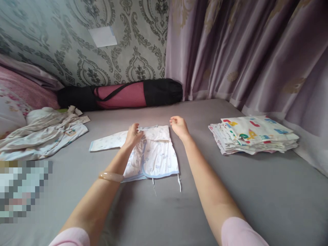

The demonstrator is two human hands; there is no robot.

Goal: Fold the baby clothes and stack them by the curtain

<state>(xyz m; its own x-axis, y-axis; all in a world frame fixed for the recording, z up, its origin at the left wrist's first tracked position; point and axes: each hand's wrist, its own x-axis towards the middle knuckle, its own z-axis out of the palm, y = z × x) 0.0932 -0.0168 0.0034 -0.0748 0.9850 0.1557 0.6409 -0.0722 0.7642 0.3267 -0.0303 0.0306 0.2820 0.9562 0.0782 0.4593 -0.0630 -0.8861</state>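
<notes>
Small white wrap-front cotton-looking top with pale blue edging and a faint print (161,160) lies on the bed with a plain grey sheet (159,225), one long white sleeve (106,142) reaching out to the left. The left hand (134,135) is bunched at the neck edge (whether it pinches the cloth I cannot tell), while the right hand (179,126), curled narrow with no cloth visible in it, is just beside the upper right corner. For neat handling, I would steady the neck edge, smooth the creased front outward with a flat palm, and keep the thin white ties (179,183) at the hem from twisting. To the right, well apart, sits a squared stack of multicoloured printed white cloths (258,131).
</notes>
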